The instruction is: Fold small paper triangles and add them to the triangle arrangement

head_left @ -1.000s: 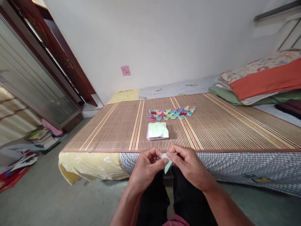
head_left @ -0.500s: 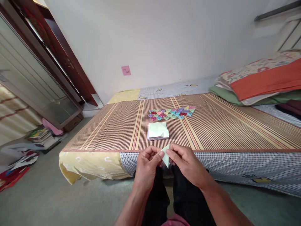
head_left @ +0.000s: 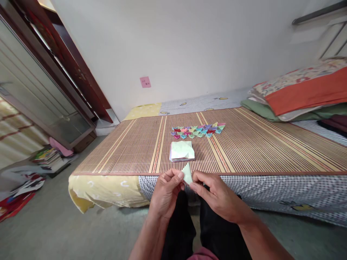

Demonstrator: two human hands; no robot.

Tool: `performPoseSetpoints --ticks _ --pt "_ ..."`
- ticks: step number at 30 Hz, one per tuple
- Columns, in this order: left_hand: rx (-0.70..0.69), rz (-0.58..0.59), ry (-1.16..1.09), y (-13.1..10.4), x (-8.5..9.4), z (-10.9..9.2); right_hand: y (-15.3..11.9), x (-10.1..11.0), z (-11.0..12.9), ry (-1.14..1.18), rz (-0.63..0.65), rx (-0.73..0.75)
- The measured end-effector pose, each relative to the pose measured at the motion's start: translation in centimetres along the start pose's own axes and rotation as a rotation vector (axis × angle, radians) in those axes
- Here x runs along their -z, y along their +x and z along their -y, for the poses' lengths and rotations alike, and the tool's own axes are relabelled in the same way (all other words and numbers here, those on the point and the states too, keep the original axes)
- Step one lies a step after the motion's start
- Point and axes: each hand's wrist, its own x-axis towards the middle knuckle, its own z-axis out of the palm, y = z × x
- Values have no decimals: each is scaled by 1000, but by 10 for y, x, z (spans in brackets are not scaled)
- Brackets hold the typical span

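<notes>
A small folded piece of pale green paper (head_left: 187, 174) is held between both hands just in front of the bed's edge. My left hand (head_left: 166, 187) pinches its left side between thumb and fingers. At its lower right corner, my right hand (head_left: 213, 191) grips it, also with thumb and fingers. Beyond the hands, a stack of square paper sheets (head_left: 182, 150) with a pale green one on top lies on the striped mat (head_left: 130, 148). Behind the stack stand rows of small folded paper pieces (head_left: 197, 130) in many colours.
Folded bedding (head_left: 303, 94) is piled at the right of the bed. A pink note (head_left: 145, 82) is stuck on the wall. Books (head_left: 47, 159) and other items lie on the floor at the left, near a glass-panelled door (head_left: 54, 90).
The folded paper has turned, so its point now faces up rather than down. My left hand has shifted slightly left, and my right fingers have moved to the paper's lower right corner.
</notes>
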Motion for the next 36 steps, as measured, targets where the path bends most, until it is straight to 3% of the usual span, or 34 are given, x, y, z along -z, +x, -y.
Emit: performPoseSetpoints --ticks 7,13,20,28,36 --pt "-196 -86 171 -5 -4 1 2 -2 2 -82 -126 53" --pt "-157 -41 176 -6 -5 1 3 2 3 -57 -81 57" --pt "-250 -60 302 -9 -11 0 7 -6 1 -180 -387 162" --pt "-234 -60 301 -9 -11 0 5 -3 7 -115 -346 146" --pt "-170 4 244 -13 -20 0 5 -4 7 -69 -480 148"
